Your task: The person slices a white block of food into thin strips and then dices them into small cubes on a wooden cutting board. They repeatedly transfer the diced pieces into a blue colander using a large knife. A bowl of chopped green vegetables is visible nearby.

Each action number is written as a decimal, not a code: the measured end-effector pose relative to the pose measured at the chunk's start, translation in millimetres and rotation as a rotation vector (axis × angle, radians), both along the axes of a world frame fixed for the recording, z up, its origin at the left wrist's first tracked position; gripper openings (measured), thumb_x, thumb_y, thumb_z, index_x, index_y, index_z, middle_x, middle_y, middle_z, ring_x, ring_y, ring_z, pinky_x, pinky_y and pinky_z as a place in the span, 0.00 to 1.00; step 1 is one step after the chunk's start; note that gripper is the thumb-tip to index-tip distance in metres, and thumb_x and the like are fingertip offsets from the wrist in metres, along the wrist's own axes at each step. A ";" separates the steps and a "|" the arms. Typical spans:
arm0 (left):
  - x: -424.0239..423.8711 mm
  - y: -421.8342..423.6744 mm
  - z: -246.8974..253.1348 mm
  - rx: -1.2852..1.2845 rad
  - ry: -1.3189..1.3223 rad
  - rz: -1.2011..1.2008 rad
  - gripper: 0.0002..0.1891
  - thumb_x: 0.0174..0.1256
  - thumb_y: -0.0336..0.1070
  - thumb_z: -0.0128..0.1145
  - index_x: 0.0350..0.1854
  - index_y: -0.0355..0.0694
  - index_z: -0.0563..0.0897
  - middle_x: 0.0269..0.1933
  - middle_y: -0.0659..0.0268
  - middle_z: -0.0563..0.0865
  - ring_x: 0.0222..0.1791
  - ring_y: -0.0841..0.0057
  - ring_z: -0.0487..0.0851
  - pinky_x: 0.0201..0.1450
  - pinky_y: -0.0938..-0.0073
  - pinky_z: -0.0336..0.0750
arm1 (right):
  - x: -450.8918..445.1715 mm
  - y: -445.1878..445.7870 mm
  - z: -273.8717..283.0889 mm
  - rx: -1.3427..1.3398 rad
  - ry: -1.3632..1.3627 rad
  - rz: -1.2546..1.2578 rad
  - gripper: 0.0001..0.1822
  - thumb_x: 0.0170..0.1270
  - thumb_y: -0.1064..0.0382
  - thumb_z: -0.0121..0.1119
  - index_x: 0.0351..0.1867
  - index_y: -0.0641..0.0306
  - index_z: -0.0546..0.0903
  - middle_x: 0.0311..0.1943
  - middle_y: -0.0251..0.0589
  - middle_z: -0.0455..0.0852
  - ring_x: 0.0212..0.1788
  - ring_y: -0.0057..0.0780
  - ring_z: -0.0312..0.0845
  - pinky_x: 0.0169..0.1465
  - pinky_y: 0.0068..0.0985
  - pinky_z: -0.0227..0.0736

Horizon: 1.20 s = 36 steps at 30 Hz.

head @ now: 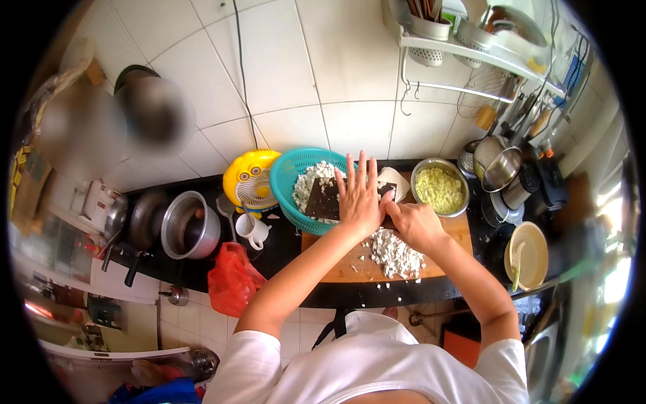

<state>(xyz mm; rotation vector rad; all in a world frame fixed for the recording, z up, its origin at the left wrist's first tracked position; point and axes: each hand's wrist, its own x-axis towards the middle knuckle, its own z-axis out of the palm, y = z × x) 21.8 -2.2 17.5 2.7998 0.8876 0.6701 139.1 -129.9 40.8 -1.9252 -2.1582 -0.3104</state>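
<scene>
My right hand (pixel 416 224) grips the handle of a wide, dark cleaver (pixel 323 199), whose blade reaches over a teal plastic colander (pixel 282 202). Bits of white diced food cling to the blade. With fingers spread, my left hand (pixel 359 202) is over the blade and holds nothing; whether its palm touches the metal cannot be told. White diced food (pixel 315 182) lies inside the colander, and a heap of the same white dice (pixel 396 255) is on the wooden cutting board (pixel 343 262) below my hands. A white piece (pixel 393 183) shows behind the cleaver.
A steel bowl of chopped yellow-green food (pixel 439 187) is at the board's back right. Left of the colander are a yellow fan (pixel 232 184), a white mug (pixel 255 230), a red plastic bag (pixel 232 283) and a metal pot (pixel 169 232). A beige bowl (pixel 540 257) stands right.
</scene>
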 end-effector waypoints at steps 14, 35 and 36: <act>-3.6 80.1 -9.1 0.026 -0.185 0.223 0.33 0.71 0.55 0.53 0.72 0.40 0.70 0.75 0.46 0.66 0.79 0.44 0.49 0.78 0.35 0.36 | 6.7 6.1 52.9 -0.047 -0.263 0.050 0.08 0.61 0.63 0.60 0.36 0.60 0.72 0.24 0.34 0.82 0.25 0.31 0.84 0.27 0.28 0.77; -33.1 -81.5 -217.0 -0.356 -0.161 -0.151 0.24 0.72 0.37 0.52 0.69 0.37 0.72 0.75 0.45 0.64 0.77 0.47 0.58 0.77 0.41 0.49 | -57.1 -268.2 -210.6 0.231 2.197 -1.079 0.06 0.65 0.71 0.62 0.31 0.62 0.75 0.20 0.34 0.76 0.17 0.24 0.71 0.24 0.25 0.72; -32.8 -74.5 -239.5 -0.322 -0.134 -0.089 0.33 0.75 0.47 0.49 0.77 0.37 0.60 0.78 0.40 0.55 0.79 0.43 0.50 0.77 0.36 0.40 | -59.9 -272.7 -225.9 0.248 2.218 -1.093 0.06 0.66 0.71 0.60 0.31 0.61 0.75 0.20 0.34 0.76 0.17 0.24 0.70 0.24 0.25 0.71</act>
